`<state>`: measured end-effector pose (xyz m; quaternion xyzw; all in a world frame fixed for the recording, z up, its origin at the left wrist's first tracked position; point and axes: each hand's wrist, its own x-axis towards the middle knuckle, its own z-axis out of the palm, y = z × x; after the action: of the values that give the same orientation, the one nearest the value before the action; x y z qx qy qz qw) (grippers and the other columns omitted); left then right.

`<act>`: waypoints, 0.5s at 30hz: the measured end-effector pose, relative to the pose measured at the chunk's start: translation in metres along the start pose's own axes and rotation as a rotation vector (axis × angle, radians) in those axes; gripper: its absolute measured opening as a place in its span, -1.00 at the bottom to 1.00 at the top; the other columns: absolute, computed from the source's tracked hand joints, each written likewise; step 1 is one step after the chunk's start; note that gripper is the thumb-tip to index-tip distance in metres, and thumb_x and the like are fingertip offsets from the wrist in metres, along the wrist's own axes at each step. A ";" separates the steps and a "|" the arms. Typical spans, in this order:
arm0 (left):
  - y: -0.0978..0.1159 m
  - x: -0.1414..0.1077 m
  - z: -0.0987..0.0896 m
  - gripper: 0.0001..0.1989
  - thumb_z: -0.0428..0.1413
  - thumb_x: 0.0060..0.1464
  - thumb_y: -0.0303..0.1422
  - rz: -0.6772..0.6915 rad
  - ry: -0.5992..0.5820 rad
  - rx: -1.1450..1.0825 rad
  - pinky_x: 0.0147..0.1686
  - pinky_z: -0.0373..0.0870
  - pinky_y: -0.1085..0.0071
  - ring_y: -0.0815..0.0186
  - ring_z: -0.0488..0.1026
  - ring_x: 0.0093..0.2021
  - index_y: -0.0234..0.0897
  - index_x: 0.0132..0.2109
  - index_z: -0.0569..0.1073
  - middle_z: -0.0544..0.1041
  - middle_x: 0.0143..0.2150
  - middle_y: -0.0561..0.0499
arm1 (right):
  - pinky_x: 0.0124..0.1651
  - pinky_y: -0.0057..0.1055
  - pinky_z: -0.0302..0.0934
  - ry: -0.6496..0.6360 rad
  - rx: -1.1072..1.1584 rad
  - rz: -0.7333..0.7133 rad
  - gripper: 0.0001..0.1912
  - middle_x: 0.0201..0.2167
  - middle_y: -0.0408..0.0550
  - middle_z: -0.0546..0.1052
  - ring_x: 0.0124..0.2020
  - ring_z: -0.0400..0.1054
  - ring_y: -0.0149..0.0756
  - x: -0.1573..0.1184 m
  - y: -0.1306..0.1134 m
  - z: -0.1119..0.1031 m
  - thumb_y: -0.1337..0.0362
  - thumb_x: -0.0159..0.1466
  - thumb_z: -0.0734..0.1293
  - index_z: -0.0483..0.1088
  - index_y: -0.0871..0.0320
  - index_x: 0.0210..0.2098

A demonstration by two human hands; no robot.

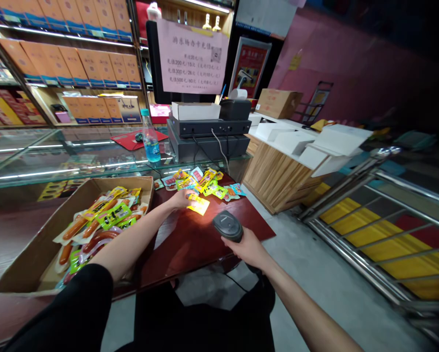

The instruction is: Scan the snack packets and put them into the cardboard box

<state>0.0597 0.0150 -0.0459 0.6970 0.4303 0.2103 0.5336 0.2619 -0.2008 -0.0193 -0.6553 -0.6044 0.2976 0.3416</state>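
Note:
My left hand [183, 199] pinches a small yellow snack packet [198, 204] over the dark red table [190, 244]. In my right hand [249, 248] is a black handheld barcode scanner [227, 225], its head pointed toward the packet, and a reddish glow falls on the tabletop near it. Just beyond the left hand lies a loose pile of snack packets [208, 183] in yellow, green and blue. To the left, under my left arm, a cardboard box [25, 259] holds several wrapped sausages [75, 227] and more bright packets.
A glass display counter [76, 168] runs behind the table, with a bottle of blue drink [151, 142] on it. Beside that stand a monitor with a paper sign [193, 58] and a cash drawer [208, 146]. Metal railing [381, 195] borders the right side; a cable hangs below the table.

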 end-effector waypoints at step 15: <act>0.007 -0.001 -0.008 -0.48 0.45 -0.50 -0.29 -0.017 0.138 -0.172 -0.51 0.27 0.54 0.42 0.40 -0.52 -0.32 -0.35 0.38 0.47 -0.53 0.14 | -0.35 -0.35 0.38 -0.013 0.019 -0.033 -0.68 -0.54 -0.04 0.57 -0.40 0.51 -0.13 -0.004 -0.003 -0.001 0.12 0.13 0.37 0.53 0.23 -0.23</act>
<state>0.0555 0.0180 -0.0360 0.6289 0.4522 0.2897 0.5621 0.2604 -0.2043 -0.0164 -0.6399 -0.6146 0.3017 0.3489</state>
